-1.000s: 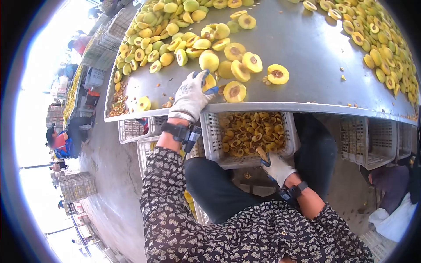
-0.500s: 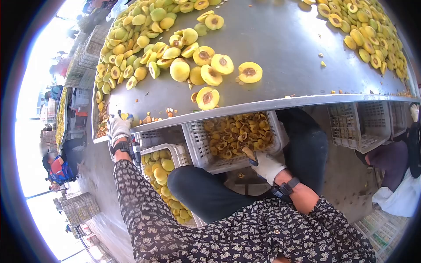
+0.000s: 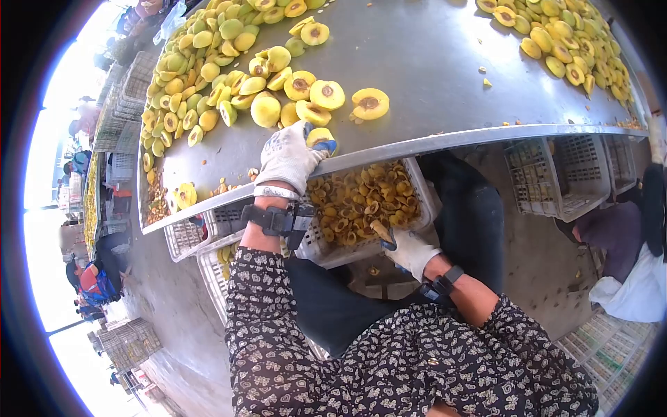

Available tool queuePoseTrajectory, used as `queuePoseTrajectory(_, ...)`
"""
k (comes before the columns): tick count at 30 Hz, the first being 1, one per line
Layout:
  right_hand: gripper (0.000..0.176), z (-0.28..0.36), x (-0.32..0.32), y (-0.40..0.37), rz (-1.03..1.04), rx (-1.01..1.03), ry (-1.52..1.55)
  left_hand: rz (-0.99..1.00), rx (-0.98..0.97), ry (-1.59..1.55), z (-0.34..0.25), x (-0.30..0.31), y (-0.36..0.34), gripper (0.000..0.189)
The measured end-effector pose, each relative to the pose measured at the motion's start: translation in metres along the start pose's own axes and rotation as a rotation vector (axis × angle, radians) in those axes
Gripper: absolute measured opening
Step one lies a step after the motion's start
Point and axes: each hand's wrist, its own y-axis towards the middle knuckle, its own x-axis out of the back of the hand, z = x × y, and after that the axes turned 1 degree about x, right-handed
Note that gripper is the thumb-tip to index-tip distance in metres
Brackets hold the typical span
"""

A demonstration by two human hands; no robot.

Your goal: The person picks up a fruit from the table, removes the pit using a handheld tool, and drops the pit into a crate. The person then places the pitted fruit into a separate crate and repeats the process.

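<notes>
At the near edge of the metal table (image 3: 417, 83), my left hand (image 3: 288, 154), in a white work glove, has its fingers closed on a yellow peach half (image 3: 320, 136). More peach halves (image 3: 326, 94) lie just beyond it, some with brown pit centres showing. Below the table edge, my right hand (image 3: 411, 254), also gloved, is closed around a tool with a light wooden handle (image 3: 381, 230); its other end is hidden. That tool is over the near side of a white plastic crate (image 3: 425, 191) holding brownish-yellow peach scraps (image 3: 361, 201).
Piles of peaches (image 3: 187, 76) cover the table's left side, and another pile (image 3: 570, 42) lies at right. A cut peach piece (image 3: 185, 195) and small scraps sit near the left corner. Empty-looking crates (image 3: 556, 177) stand under the table at right, beside another person's leg (image 3: 611, 233).
My left hand has moved right from the table's left corner to the peach half at the edge, leaving a cut piece behind. My right hand stays near the crate with the tool.
</notes>
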Motion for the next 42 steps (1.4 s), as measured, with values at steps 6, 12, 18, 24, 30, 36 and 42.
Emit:
queuePoseTrajectory(6,0.013,0.013,0.017,-0.013,-0.012,-0.045,0.312,-0.234,0.061,-1.477,0.023,0.008,-0.054,0.039)
queuePoseTrajectory(12,0.01,0.049,0.023,-0.03,-0.142,0.192,0.322,-0.117,0.088,-2.597,0.019,-0.052,-0.105,0.037)
queuePoseTrajectory(18,0.025,0.096,0.03,-0.062,-0.121,0.334,0.072,-0.09,0.014,-2.485,0.017,-0.094,-0.116,0.047)
queuePoseTrajectory(24,0.03,0.102,0.014,-0.062,-0.115,0.4,-0.164,-0.208,0.075,-2.288,0.006,-0.095,-0.131,0.049)
queuePoseTrajectory(30,0.032,0.097,0.001,-0.069,-0.047,0.336,-0.12,-0.269,0.133,-2.227,0.009,-0.102,-0.136,0.042)
queuePoseTrajectory(36,0.029,0.087,-0.002,-0.074,0.067,0.25,0.013,-0.177,0.346,-1.917,0.008,-0.103,-0.141,0.034)
queuePoseTrajectory(42,0.015,0.081,0.002,-0.072,0.471,0.025,0.709,-0.086,0.339,-2.088,0.007,-0.095,-0.145,0.04)
